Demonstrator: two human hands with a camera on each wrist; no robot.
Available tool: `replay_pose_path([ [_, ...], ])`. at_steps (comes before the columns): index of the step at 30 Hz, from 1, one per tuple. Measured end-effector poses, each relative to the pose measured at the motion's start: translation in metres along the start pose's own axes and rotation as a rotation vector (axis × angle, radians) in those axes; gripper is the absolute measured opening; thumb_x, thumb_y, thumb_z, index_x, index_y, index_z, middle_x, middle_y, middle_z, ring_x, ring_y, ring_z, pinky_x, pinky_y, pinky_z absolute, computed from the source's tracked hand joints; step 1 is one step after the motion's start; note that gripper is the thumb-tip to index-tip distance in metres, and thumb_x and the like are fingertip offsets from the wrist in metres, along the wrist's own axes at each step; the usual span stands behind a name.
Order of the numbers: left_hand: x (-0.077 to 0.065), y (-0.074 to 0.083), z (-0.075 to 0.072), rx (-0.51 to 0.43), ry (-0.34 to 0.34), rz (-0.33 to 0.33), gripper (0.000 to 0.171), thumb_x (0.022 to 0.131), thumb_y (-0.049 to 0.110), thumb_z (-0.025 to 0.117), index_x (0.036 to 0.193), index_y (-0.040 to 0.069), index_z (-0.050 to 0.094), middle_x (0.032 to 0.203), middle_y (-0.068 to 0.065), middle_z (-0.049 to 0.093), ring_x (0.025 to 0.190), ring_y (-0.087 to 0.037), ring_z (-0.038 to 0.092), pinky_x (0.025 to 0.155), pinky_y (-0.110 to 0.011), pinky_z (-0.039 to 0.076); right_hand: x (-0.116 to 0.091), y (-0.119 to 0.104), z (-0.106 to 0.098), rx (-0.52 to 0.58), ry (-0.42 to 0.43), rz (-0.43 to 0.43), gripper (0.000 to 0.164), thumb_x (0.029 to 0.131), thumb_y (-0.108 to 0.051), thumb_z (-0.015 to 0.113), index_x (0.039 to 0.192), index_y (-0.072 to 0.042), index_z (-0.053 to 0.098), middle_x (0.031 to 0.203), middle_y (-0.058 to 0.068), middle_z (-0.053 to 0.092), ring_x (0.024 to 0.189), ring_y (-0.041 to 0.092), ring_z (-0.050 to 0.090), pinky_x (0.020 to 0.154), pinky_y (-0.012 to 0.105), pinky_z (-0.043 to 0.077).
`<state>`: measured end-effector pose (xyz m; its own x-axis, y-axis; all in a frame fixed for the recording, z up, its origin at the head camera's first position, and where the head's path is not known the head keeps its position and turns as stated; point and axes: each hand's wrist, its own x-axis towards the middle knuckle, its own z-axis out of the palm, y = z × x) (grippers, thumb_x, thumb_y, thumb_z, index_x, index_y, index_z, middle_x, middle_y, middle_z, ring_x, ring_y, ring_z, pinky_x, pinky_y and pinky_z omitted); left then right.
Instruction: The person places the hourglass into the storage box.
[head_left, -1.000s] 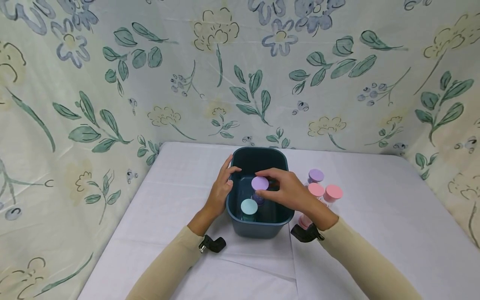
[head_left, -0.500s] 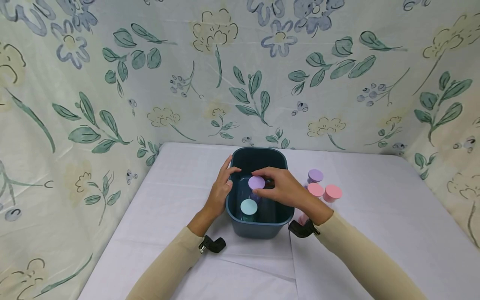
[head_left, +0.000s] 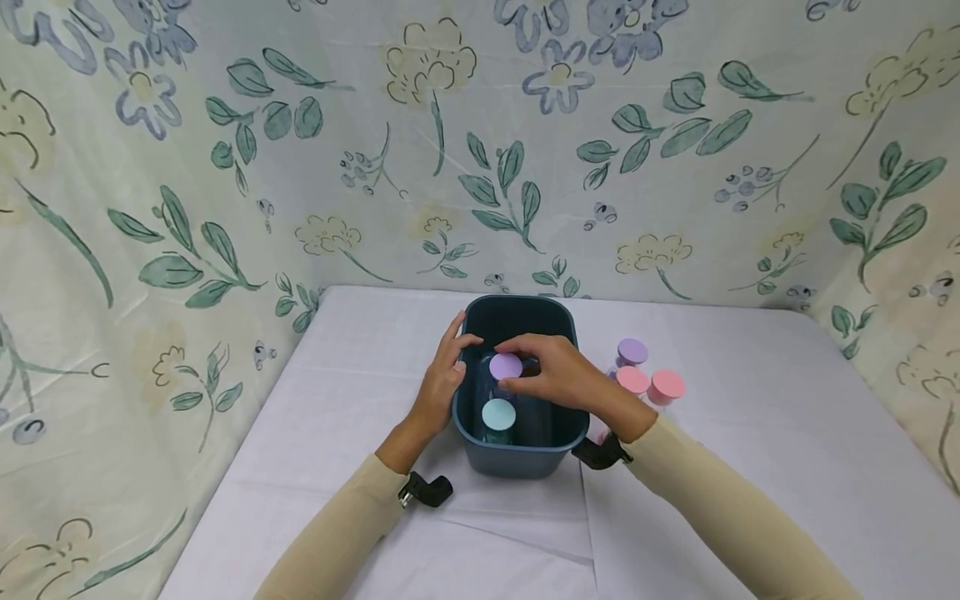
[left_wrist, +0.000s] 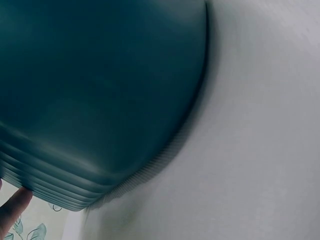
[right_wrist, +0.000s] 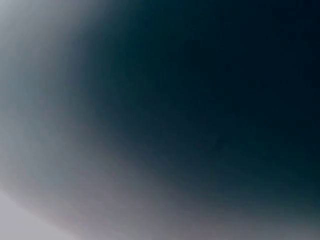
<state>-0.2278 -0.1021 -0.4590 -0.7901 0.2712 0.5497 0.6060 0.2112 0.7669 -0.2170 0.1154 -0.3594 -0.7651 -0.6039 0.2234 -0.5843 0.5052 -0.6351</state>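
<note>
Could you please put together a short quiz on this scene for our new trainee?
1. True or false: the light-blue lid is within the walls of the bin.
2. Multiple choice: what colour is the round lid between the finger and thumb of the right hand?
a) pink
b) purple
c) yellow
3. Short answer: which two colours are the other lids, seen to the right of the bin in the head view?

Key: 1. True. 2. b. 3. Purple and pink.
</note>
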Motion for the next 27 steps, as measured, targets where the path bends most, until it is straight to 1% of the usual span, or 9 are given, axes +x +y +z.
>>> replay_pose_path([
  [5,0.0004,0.0,0.0006,0.011,0.001,-0.001,0.051,0.098,0.05,0.026,0.134,0.019,0.048,0.162,-0.001,0.01,0.147,-0.017,0.012,0.11,-0.063,0.013,-0.0004,0.001,-0.0002,0.008,-0.022,0.022,0.048,0.081,-0.023,0.078,0.123,-0.005,0.064,0.118,0.008,0.066,0.1,0.02,0.063,0.084,0.035,0.054],
  [7,0.0003,-0.0001,0.0007,0.015,0.003,-0.002,0.053,0.098,0.051,0.026,0.133,0.019,0.048,0.162,-0.001,0.01,0.147,-0.017,0.012,0.11,-0.063,0.013,-0.0006,0.0016,0.0001,0.012,-0.036,0.023,0.048,0.081,-0.022,0.077,0.123,-0.003,0.063,0.119,0.009,0.066,0.101,0.021,0.063,0.083,0.034,0.054],
  [10,0.0002,0.0,0.0008,0.021,0.004,-0.004,0.056,0.098,0.055,0.025,0.133,0.019,0.048,0.162,0.0,0.01,0.147,-0.018,0.012,0.111,-0.063,0.014,-0.0008,0.0022,0.0012,0.008,-0.051,0.017,0.047,0.082,-0.021,0.077,0.124,-0.002,0.063,0.119,0.01,0.066,0.101,0.022,0.064,0.081,0.033,0.055],
  [14,0.0001,0.0013,0.0005,0.022,0.006,-0.002,0.056,0.098,0.055,0.025,0.133,0.018,0.048,0.162,0.0,0.01,0.146,-0.018,0.013,0.11,-0.063,0.014,-0.0014,0.0033,0.0035,-0.021,-0.059,0.001,0.046,0.083,-0.019,0.076,0.124,-0.004,0.063,0.119,0.01,0.066,0.102,0.021,0.065,0.08,0.032,0.055],
  [17,-0.0001,0.002,0.0003,0.012,0.008,0.013,0.047,0.099,0.042,0.027,0.133,0.017,0.048,0.162,-0.001,0.01,0.147,-0.021,0.013,0.11,-0.064,0.014,-0.0016,0.0034,0.0047,-0.053,-0.06,-0.01,0.045,0.083,-0.018,0.076,0.124,-0.004,0.063,0.12,0.009,0.066,0.102,0.019,0.065,0.082,0.032,0.054],
  [20,-0.0004,0.0008,0.0006,-0.002,0.009,0.031,0.042,0.098,0.028,0.03,0.133,0.016,0.048,0.162,-0.002,0.011,0.147,-0.024,0.013,0.109,-0.066,0.013,-0.0015,0.0027,0.005,-0.082,-0.067,-0.008,0.045,0.083,-0.019,0.075,0.124,-0.005,0.063,0.12,0.008,0.066,0.101,0.018,0.064,0.085,0.033,0.054],
  [22,-0.0004,0.0002,0.0005,-0.007,0.01,0.036,0.042,0.097,0.026,0.03,0.133,0.015,0.049,0.162,-0.003,0.011,0.147,-0.025,0.012,0.109,-0.066,0.012,-0.0012,0.002,0.005,-0.092,-0.077,0.001,0.045,0.084,-0.019,0.075,0.124,-0.005,0.063,0.12,0.008,0.066,0.101,0.018,0.064,0.086,0.034,0.053],
  [27,0.0,-0.0013,0.0004,-0.007,0.01,0.038,0.042,0.097,0.027,0.03,0.133,0.016,0.049,0.162,-0.004,0.011,0.147,-0.024,0.012,0.109,-0.066,0.012,0.0,0.0008,0.0047,-0.102,-0.102,0.014,0.043,0.084,-0.017,0.074,0.124,-0.005,0.063,0.12,0.009,0.066,0.102,0.019,0.063,0.089,0.035,0.052],
])
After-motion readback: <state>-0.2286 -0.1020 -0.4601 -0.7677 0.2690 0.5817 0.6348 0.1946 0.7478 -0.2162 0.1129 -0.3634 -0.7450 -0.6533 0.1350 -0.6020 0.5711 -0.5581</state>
